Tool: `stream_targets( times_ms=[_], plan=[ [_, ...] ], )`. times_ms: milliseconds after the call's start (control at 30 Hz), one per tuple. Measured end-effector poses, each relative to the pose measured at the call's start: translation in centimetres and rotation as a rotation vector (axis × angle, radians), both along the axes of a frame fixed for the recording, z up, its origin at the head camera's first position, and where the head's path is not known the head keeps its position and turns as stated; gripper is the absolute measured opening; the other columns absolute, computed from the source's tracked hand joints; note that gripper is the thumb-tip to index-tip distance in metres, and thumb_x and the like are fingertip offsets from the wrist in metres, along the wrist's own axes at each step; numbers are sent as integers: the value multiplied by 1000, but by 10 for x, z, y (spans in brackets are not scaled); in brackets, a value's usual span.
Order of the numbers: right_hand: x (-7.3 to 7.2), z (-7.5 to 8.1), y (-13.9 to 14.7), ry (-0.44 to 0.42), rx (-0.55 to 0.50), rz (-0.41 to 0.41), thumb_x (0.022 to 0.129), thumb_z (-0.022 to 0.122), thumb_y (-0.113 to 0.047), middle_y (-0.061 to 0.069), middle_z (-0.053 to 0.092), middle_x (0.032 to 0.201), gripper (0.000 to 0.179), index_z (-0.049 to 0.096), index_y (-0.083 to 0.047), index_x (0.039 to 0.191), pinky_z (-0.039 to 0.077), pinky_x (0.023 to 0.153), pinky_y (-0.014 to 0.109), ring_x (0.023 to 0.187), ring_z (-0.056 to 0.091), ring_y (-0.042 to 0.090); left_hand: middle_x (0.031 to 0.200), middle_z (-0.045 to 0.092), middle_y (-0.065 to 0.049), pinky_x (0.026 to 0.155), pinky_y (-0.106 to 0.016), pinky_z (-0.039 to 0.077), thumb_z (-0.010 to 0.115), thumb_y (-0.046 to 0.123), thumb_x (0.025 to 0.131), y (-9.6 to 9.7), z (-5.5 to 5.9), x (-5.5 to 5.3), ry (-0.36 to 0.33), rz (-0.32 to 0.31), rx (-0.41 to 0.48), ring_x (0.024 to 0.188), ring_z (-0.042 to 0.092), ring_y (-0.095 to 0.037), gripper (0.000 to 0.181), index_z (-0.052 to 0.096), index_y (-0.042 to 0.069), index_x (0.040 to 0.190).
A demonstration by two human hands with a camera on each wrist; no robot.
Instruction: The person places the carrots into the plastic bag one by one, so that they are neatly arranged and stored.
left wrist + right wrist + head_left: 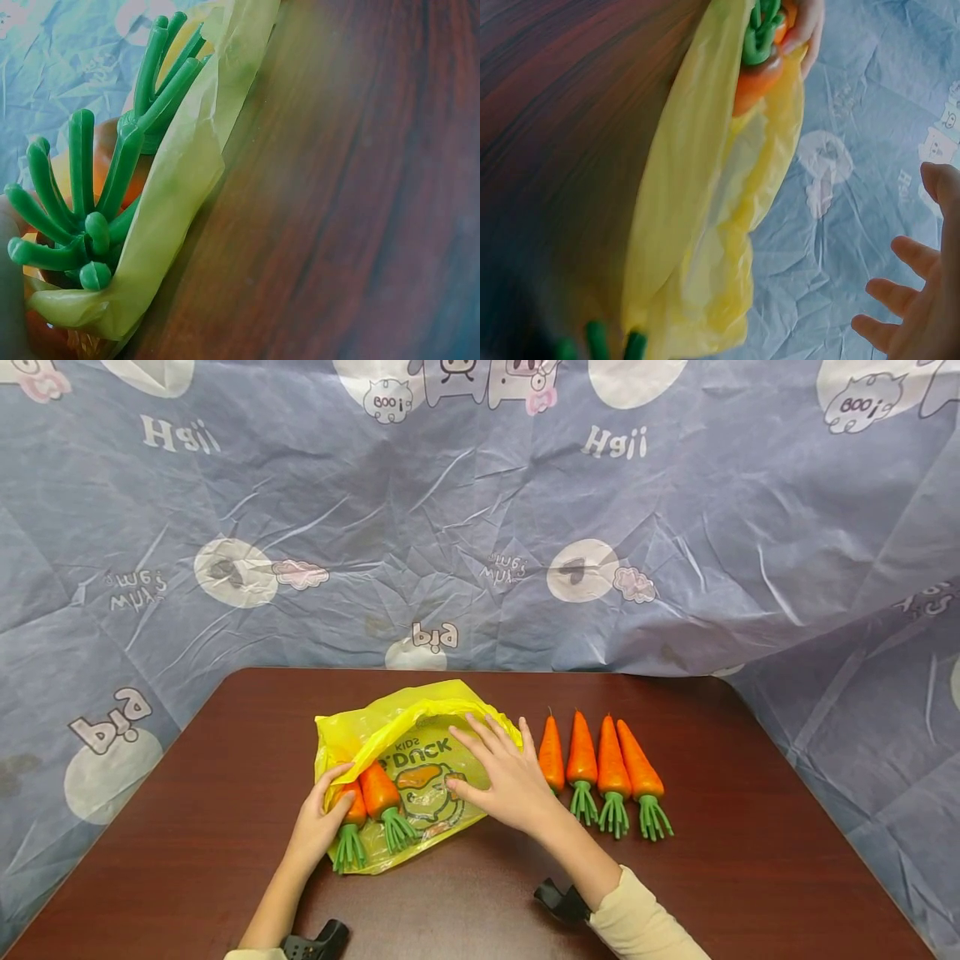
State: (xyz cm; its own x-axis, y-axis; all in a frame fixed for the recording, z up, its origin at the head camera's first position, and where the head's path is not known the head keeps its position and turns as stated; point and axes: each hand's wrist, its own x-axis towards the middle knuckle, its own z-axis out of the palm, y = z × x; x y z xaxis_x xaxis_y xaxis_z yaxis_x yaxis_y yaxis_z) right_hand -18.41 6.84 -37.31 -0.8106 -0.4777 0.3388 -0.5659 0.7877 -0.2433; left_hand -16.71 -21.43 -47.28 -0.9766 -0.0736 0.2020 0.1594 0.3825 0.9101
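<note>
A yellow plastic bag [442, 752] printed with a duck lies on the table with its mouth spread. Two orange toy carrots [380, 789] with green tops are in its mouth at the left, tops toward the person. My left hand [318, 822] pinches the left side of the bag's rim, its thumb lying over the leftmost carrot [352, 806]. Over the bag's right part my right hand [513, 781] is spread with fingers apart, holding nothing. In the left wrist view, green carrot tops [82, 210] stick up beside the bag's edge [187, 157].
Several more carrots [613, 768] lie in a row just right of the bag, tips pointing away. The dark brown table [750, 860] ends at a hanging patterned blue-grey cloth [480, 527] behind.
</note>
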Motion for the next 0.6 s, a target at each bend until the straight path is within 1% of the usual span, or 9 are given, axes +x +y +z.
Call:
stream_targets(
  times_ms=[100,233,367,600],
  plan=[
    [1,-3,11,21,7,-24,82,54,-54,-2,27,149,64,35,-31,139,0,109,59,137,26,26,138,41,-15,103,-60,22,57,21,89,0,0,0,-8,-1,1,130,30,-31,42,45,13,129],
    [3,-5,24,30,17,-56,82,54,-54,-2,27,149,64,36,-31,139,-4,108,61,137,25,25,138,40,-15,103,-61,21,57,21,89,0,0,1,-10,-3,2,131,29,-32,43,45,13,129],
    [4,-7,36,19,20,-88,82,53,-55,-2,27,150,64,35,-32,139,-7,107,61,137,25,24,139,40,-15,103,-62,19,56,20,90,0,0,2,-5,-9,1,132,27,-32,42,45,13,130],
    [5,-10,59,4,-6,-141,81,57,-53,0,29,149,66,35,-31,139,-9,104,63,137,25,27,140,39,-15,103,-62,19,56,19,90,1,1,2,-1,-14,5,132,27,-32,41,45,12,129]
  ],
)
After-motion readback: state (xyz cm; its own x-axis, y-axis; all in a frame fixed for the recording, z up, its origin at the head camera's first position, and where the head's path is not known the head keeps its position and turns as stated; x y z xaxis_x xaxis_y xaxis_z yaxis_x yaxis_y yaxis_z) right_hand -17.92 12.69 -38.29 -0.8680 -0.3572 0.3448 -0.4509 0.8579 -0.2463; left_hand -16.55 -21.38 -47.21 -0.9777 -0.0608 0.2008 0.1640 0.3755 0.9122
